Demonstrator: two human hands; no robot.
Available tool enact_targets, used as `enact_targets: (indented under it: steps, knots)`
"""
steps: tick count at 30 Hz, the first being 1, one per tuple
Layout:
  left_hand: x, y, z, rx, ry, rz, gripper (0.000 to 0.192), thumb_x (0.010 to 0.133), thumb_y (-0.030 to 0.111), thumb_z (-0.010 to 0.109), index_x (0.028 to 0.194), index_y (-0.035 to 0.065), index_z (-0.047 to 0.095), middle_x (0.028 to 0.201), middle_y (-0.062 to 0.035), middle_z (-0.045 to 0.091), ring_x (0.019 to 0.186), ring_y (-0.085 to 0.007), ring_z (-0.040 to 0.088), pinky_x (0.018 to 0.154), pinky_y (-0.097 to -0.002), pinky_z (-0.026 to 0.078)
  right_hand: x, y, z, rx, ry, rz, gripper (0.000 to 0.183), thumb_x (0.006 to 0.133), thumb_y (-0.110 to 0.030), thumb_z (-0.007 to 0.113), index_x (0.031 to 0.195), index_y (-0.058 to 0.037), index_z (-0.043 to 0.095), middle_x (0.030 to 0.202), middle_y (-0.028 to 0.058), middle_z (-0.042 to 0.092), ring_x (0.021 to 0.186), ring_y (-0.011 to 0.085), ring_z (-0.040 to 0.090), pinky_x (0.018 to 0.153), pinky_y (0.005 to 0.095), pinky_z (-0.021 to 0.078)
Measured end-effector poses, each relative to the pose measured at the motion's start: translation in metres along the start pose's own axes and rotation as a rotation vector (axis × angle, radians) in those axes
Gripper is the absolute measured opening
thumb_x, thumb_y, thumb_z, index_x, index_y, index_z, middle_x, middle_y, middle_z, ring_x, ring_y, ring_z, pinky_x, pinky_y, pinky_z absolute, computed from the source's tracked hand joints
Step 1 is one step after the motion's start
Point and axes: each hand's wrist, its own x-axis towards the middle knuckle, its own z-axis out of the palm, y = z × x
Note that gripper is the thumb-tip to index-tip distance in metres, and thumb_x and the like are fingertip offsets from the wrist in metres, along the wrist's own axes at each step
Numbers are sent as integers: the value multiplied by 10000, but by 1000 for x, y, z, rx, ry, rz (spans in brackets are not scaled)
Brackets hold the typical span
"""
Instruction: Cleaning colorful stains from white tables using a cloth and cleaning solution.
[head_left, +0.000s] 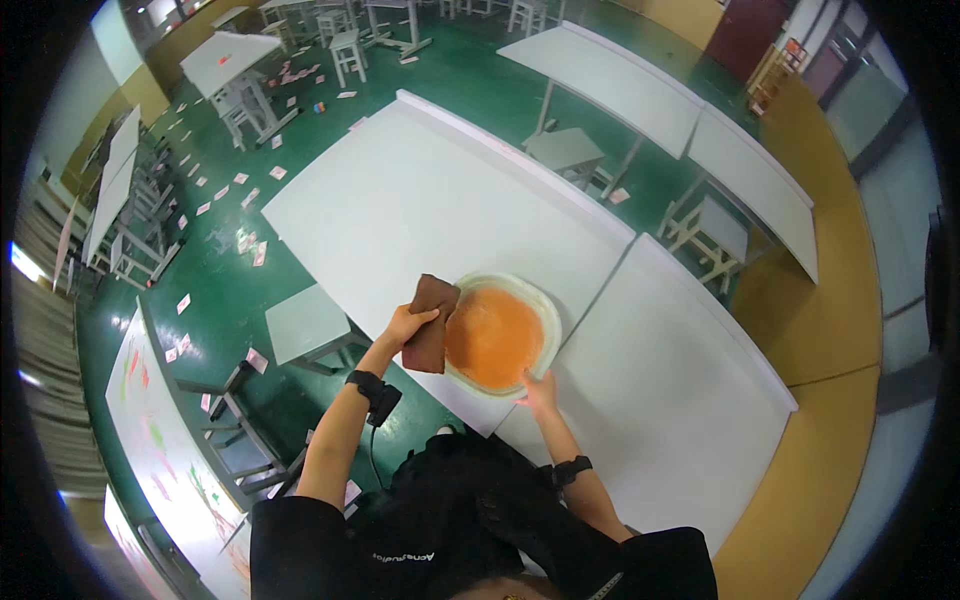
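Observation:
My left hand (406, 325) grips a folded brown cloth (429, 345), thumb on top, at the left rim of a basin. The pale round basin (553, 319) holds cloudy orange liquid (496, 337) with some froth on it. The cloth covers part of the basin's left edge. On the near right side, my right hand (541, 391) has hold of the rim, its thumb over the edge and the other fingers partly hidden. Beneath the basin is a white tabletop (390, 195), close to the seam with a second white table (645, 405).
A grey stool (306, 322) stands left of the table. Paint-marked tables (161, 435) are at lower left. Paper pieces (259, 253) lie scattered over the green floor (217, 281). More white tables (607, 82) and stools (566, 150) stand beyond; a yellow-brown wall (817, 360) runs along the right.

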Motion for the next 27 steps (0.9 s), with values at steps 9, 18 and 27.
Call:
enact_targets:
  steps: [9,18,27]
  knots:
    - [6,-36,5,288,189,104,492,661,456,659,985,87,634,930,-140,628,854,-260,593,781,-350,449,15,-8,-16,-137,-85,-62,426,702,5,561,1117,-35,472,1035,131,544,868,263,565,547,441,530]
    - [-97,-47,-28,22,439,110,475,651,388,694,987,61,619,954,-137,619,907,-263,578,805,-350,434,-37,-56,16,-284,-356,-42,472,711,64,476,1172,-24,424,1141,146,481,1010,306,509,722,526,490]
    - [-262,-67,-93,-241,639,236,364,694,287,679,952,35,628,922,-104,632,887,-202,578,803,-302,420,-116,-36,88,-436,-673,-67,469,715,65,477,1176,5,416,1088,151,517,935,269,565,681,425,538]
